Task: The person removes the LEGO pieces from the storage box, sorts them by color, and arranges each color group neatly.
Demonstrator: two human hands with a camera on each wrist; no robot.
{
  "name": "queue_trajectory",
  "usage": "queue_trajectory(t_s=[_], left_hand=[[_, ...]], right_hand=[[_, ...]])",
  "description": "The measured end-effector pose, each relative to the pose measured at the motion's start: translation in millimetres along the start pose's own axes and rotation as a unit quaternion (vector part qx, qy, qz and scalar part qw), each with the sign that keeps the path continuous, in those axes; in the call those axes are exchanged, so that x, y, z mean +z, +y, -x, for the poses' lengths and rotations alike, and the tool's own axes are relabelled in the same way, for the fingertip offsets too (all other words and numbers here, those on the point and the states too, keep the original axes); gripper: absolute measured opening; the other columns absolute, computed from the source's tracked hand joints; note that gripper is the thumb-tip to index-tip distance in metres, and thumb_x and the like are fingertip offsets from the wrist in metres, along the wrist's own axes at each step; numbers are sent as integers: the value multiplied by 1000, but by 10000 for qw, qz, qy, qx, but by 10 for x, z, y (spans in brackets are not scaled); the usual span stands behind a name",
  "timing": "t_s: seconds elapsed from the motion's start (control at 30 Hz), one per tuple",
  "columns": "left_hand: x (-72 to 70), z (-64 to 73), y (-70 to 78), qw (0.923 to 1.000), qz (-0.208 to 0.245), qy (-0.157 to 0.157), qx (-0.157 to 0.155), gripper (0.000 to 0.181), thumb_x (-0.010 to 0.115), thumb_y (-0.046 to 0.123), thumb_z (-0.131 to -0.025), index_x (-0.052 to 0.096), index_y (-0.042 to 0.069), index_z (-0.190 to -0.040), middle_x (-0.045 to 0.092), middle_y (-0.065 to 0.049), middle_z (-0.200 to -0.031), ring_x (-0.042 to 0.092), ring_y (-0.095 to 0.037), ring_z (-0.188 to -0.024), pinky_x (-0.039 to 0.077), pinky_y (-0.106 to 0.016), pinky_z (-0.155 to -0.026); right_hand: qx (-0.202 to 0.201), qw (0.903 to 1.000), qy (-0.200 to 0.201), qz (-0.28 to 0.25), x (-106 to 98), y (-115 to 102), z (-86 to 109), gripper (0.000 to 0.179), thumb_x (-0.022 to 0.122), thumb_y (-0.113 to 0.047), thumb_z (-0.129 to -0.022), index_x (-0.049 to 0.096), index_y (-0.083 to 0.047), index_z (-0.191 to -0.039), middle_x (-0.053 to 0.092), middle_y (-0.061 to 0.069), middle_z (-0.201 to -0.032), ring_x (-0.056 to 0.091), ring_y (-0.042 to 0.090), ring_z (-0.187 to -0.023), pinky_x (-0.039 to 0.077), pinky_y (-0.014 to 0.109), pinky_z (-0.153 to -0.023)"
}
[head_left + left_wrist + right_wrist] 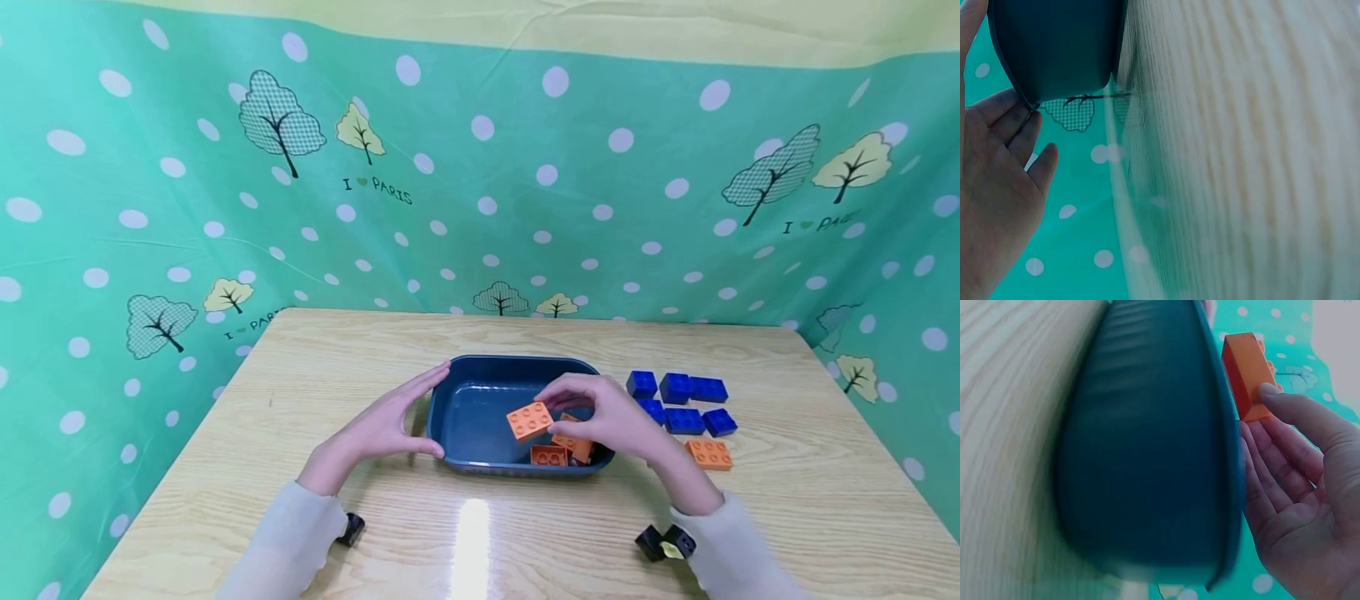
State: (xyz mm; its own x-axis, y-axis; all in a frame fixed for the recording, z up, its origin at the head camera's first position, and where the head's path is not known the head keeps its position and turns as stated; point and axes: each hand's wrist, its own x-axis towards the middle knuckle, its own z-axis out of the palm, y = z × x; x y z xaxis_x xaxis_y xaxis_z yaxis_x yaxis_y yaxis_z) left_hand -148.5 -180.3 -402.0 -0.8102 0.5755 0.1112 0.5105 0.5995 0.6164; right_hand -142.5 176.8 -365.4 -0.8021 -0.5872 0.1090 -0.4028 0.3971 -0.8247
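A dark blue rectangular box (480, 417) stands on the table, several orange building bricks (581, 450) lying at its right end. My right hand (600, 412) pinches an orange building brick (529, 421) between thumb and fingers above the box, studs showing in the head view. In the right wrist view the pinched brick (1249, 375) appears beside the box rim, the thumb on its studded side. At the box's left end, my left hand (375, 429) is spread with fairly straight fingers at the far corner and the thumb near the front corner. Its fingertips (1030, 115) touch the rim in the left wrist view.
Several blue bricks (684, 421) lie on the table right of the box, with one orange brick (708, 455) nearer the front. A green dotted curtain (525, 175) hangs behind the wooden table (337, 342). Black devices (663, 543) sit by the wrists.
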Motion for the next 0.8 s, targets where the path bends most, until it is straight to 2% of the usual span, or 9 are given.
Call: queue_trajectory(t_s=[0.23,0.47,0.6,0.67,0.8], left_hand=[[6,12,-17,10000,21,-19,-14,112,86,49,-71,24,19,-160,20,0,-168,27,-32,-152,33,-62,-117],[10,2,-26,10000,-8,-14,11,112,86,47,-72,24,17,-160,20,-1,-168,28,-33,-152,33,-62,-116],[8,-7,-19,10000,-5,-17,-7,112,87,44,-72,24,16,-160,20,-1,-168,28,-33,-152,33,-62,-116],[10,-6,-16,10000,14,-20,-17,112,88,42,-72,24,15,-160,20,0,-168,27,-32,-152,33,-62,-117],[15,-7,-18,10000,30,-14,-10,111,88,40,-72,24,14,-159,20,-1,-168,27,-32,-152,32,-62,-117]], right_hand=[[120,9988,442,181,-203,16,241,35,77,-22,-88,68,-17,-121,71,2,-118,68,8,-105,58,44,-93],[256,9932,994,544,-433,75,534,32,76,-20,-89,69,-19,-120,71,0,-117,67,0,-104,58,21,-89],[251,9892,1259,713,-563,137,728,31,75,-13,-89,69,-14,-120,71,3,-114,67,-2,-100,57,16,-86],[368,9864,1379,808,-625,176,831,32,74,-12,-90,69,-12,-121,70,-3,-114,66,-5,-100,56,14,-85],[682,9786,1630,1051,-757,269,1055,33,73,-13,-91,68,-9,-123,63,-26,-114,62,-13,-100,53,7,-82]])
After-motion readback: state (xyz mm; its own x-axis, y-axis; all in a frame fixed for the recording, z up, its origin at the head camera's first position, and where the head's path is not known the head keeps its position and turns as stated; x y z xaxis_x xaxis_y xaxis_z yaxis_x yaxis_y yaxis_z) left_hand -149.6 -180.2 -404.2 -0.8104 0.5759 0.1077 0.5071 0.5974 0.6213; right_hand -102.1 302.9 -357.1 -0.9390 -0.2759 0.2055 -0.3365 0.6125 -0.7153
